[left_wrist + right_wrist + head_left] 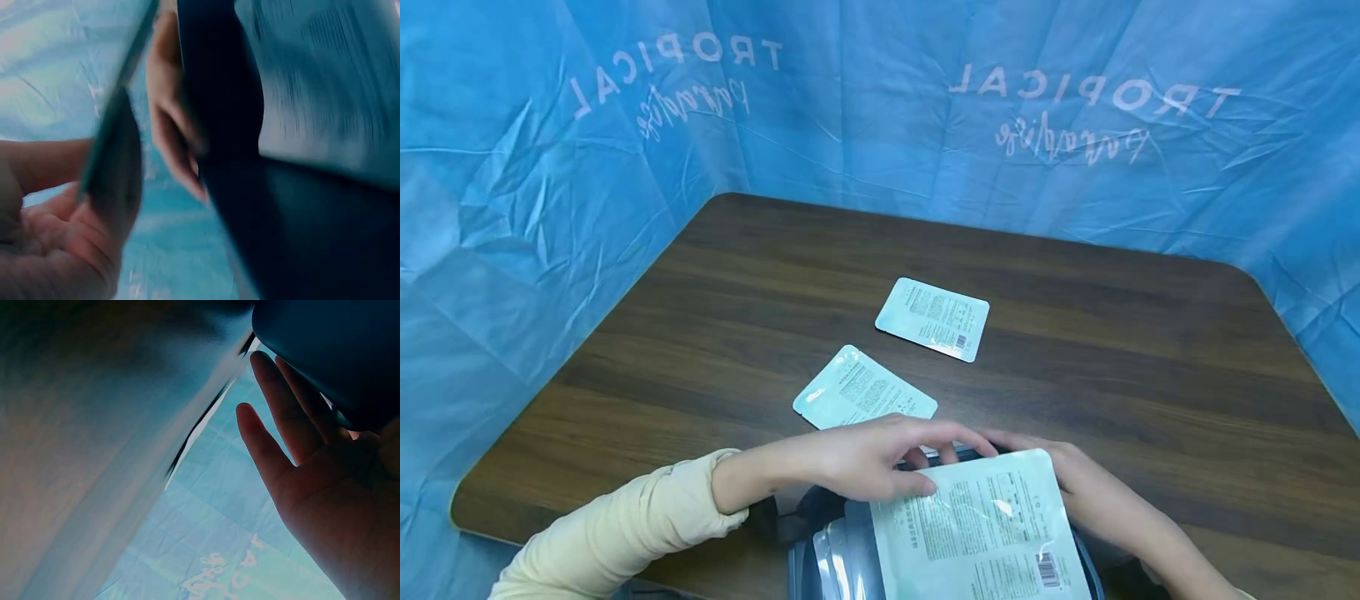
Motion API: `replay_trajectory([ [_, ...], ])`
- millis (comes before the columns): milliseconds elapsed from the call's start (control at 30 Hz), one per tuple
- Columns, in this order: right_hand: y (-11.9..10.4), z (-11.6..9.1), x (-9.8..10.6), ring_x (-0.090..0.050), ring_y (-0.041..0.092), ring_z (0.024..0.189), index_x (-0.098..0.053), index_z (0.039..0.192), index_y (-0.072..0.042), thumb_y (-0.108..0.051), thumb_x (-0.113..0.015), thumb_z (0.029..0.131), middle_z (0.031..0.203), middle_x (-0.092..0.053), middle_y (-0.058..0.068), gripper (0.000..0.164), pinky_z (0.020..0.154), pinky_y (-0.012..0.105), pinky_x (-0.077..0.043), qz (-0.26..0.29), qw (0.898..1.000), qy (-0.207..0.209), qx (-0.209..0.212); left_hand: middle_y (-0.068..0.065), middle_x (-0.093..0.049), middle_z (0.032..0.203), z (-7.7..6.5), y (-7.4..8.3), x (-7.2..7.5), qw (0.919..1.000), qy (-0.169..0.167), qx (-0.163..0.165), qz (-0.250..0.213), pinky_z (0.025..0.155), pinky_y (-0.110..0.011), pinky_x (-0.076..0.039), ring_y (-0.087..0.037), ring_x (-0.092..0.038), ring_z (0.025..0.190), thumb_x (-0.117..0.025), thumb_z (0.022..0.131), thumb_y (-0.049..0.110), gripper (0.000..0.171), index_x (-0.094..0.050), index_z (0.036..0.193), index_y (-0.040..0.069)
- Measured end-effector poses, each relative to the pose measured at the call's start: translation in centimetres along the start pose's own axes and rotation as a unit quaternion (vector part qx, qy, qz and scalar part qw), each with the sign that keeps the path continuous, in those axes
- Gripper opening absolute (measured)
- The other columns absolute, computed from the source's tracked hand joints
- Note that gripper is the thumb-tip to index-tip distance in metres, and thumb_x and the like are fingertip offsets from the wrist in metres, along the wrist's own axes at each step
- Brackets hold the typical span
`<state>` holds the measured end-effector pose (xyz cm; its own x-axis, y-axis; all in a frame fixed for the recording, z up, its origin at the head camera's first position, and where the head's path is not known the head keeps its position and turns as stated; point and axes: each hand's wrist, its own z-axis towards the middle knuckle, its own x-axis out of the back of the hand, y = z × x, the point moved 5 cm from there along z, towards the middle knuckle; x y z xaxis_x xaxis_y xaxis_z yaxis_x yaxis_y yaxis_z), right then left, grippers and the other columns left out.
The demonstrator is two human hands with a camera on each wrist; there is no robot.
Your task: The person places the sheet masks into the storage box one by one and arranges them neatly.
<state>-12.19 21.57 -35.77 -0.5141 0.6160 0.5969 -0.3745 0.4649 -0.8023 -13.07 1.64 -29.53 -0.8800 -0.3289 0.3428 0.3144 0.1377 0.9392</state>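
The large packet [977, 533] fills the lower middle of the head frame, print facing up, above a dark blue box [319, 231]. The left hand [872, 458] comes in from the lower left and pinches the packet near its upper left corner, thumb lying on the printed face, so the packet sits below and to the right of that hand. The right hand [1060, 467] is at the packet's upper right edge, partly hidden behind it; in the right wrist view its fingers are straight and spread beside the box, its thumb out of sight. Two smaller packets lie on the counter [1150, 375]: the upper packet [934, 319] near mid-frame, the lower packet [863, 392] just above the left hand, which covers part of its bottom edge
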Motion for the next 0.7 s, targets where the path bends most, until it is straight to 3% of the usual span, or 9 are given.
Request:
replay_trajectory([
  [67,-0.5,0.3,0.0,-0.055,0.014,0.109,-0.046,0.139,-0.022,-0.023,-0.056,0.095,0.129,-0.054,-0.004,0.045,0.079,0.032,-0.046,-0.04,0.999,0.011,0.007,0.006,-0.054,0.097,0.1,-0.1,-0.7,0.9994,-0.018,0.001,0.031,0.062,-0.019,-0.044,-0.003,-0.055,0.067,-0.05,0.091,-0.011,0.051,-0.042,0.135,0.015],
  [167,-0.8,0.4,0.0,-0.055,0.014,0.109,-0.043,0.141,-0.02,-0.015,-0.052,0.097,0.13,-0.053,-0.001,0.046,0.081,0.033,-0.046,-0.094,0.995,0.02,0.02,0.007,-0.053,0.097,0.2,-0.3,-1.4,0.9955,-0.043,0.01,0.084,0.066,-0.017,-0.044,-0.002,-0.053,0.07,-0.051,0.091,-0.009,0.052,-0.041,0.134,0.016],
  [300,-0.8,0.5,0.1,-0.056,0.013,0.106,-0.043,0.141,-0.015,-0.002,-0.047,0.097,0.13,-0.053,0.001,0.046,0.082,0.033,-0.047,-0.126,0.991,0.023,0.035,0.01,-0.051,0.095,0.5,-0.6,-2.1,0.9838,-0.079,0.031,0.158,0.069,-0.015,-0.041,-0.002,-0.05,0.078,-0.054,0.089,-0.008,0.053,-0.04,0.134,0.016],
  [433,-0.8,0.5,0.1,-0.054,0.015,0.111,-0.043,0.141,-0.014,-0.001,-0.049,0.096,0.131,-0.053,0.0,0.047,0.085,0.036,-0.047,-0.134,0.99,0.027,0.042,0.01,-0.052,0.093,0.9,-0.9,-2.7,0.9707,-0.099,0.036,0.216,0.066,-0.013,-0.037,-0.003,-0.048,0.079,-0.055,0.086,-0.01,0.053,-0.041,0.132,0.012],
  [567,-0.9,0.5,0.1,-0.053,0.016,0.114,-0.043,0.141,-0.014,-0.001,-0.049,0.096,0.131,-0.053,0.0,0.047,0.085,0.036,-0.047,-0.144,0.988,0.03,0.047,0.008,-0.057,0.102,1.2,-1.0,-3.1,0.9527,-0.085,0.058,0.286,0.069,-0.013,-0.037,-0.002,-0.048,0.083,-0.06,0.083,-0.011,0.057,-0.039,0.131,0.012],
  [700,-0.9,0.5,0.1,-0.052,0.017,0.116,-0.043,0.141,-0.015,-0.002,-0.049,0.096,0.132,-0.052,-0.001,0.047,0.086,0.036,-0.046,-0.15,0.987,0.03,0.047,0.009,-0.056,0.085,1.3,-1.0,-3.3,0.9248,-0.066,0.082,0.366,0.057,-0.015,-0.038,-0.004,-0.05,0.067,-0.068,0.082,-0.004,0.059,-0.038,0.129,0.016],
])
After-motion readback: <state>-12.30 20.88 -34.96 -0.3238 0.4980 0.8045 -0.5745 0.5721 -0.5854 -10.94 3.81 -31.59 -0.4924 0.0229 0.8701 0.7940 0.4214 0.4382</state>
